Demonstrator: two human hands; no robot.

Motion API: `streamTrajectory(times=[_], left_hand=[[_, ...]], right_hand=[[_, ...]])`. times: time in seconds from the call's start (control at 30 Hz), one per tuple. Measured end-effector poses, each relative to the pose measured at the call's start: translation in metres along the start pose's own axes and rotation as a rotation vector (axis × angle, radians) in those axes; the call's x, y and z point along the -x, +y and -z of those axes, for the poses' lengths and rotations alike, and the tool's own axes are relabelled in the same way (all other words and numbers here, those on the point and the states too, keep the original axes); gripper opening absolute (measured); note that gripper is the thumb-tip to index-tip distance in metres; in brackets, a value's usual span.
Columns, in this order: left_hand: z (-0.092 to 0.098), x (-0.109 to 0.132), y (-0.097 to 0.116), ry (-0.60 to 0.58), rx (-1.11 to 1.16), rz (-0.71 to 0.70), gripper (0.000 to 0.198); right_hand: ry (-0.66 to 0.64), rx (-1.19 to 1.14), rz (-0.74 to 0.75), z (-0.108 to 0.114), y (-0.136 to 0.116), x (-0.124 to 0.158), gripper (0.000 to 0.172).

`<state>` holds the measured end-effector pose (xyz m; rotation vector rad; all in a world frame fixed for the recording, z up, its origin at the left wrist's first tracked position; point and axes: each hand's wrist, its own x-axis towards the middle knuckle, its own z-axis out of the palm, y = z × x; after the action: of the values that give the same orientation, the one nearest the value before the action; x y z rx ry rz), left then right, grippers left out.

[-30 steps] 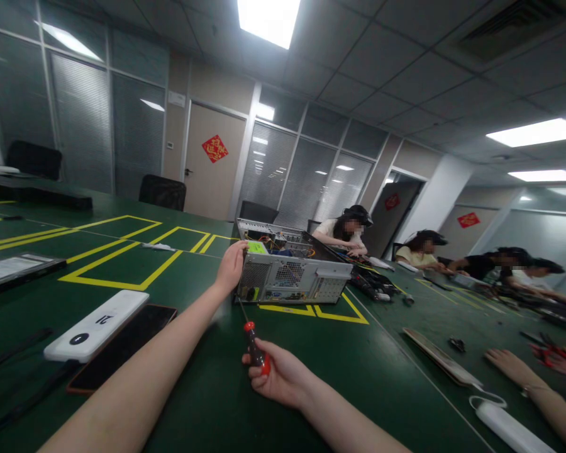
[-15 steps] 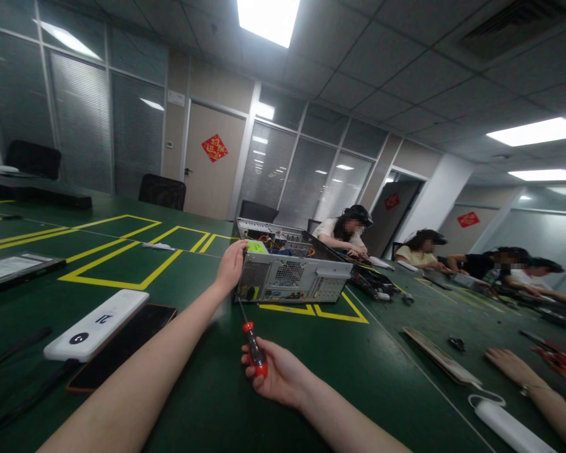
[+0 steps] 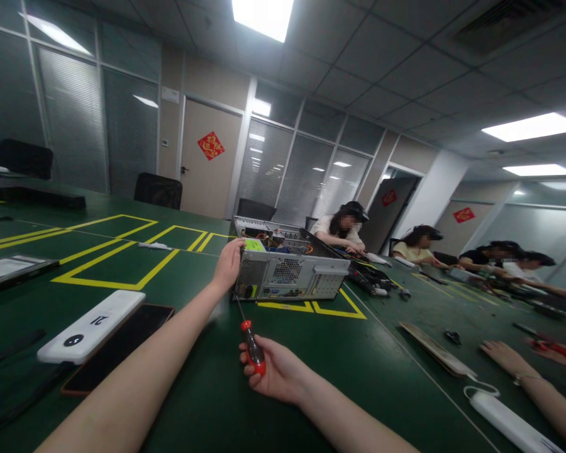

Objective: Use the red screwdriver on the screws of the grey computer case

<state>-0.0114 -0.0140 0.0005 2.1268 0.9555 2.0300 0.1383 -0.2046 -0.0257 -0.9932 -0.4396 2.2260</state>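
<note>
An open desktop computer case [image 3: 290, 274] lies on its side on the green table [image 3: 202, 402], its rear panel facing me. My left hand [image 3: 228, 265] reaches out and grips the case's near left corner. My right hand [image 3: 274, 372] is closed round the red and black handle of a screwdriver [image 3: 249, 343], whose thin shaft points up toward the case's lower left corner. The tip sits just short of the case.
A white device [image 3: 90, 326] lies on a dark phone [image 3: 117, 347] at my left. Yellow tape outlines [image 3: 122, 261] mark the table. Another person's hand [image 3: 502, 357], a white power strip [image 3: 509, 420] and a flat panel [image 3: 436, 354] lie at right. Several people work farther along.
The view has shifted slightly, so everything sits a little lower and to the left. Both hands keep their hold.
</note>
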Motion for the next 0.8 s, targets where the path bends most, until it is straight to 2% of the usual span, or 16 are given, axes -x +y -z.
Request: streamTrajectory(times=[0.27,0.5,0.8], left_hand=[[-0.0002,0.0002,0.0022,0.01,0.005,0.004,0.039],[0.0004,-0.0001,0.0029,0.012,0.01,0.003,0.039],[0.0,-0.0003,0.0028,0.011,0.007,0.007,0.038]], right_hand=[[0.028,-0.077,0.02,-0.0026,-0.0009,0.0035,0.018],[0.085,-0.122,0.044,-0.0042,-0.0016,0.0029,0.029],[0.035,-0.075,0.034,-0.0031,-0.0031,0.0027,0.04]])
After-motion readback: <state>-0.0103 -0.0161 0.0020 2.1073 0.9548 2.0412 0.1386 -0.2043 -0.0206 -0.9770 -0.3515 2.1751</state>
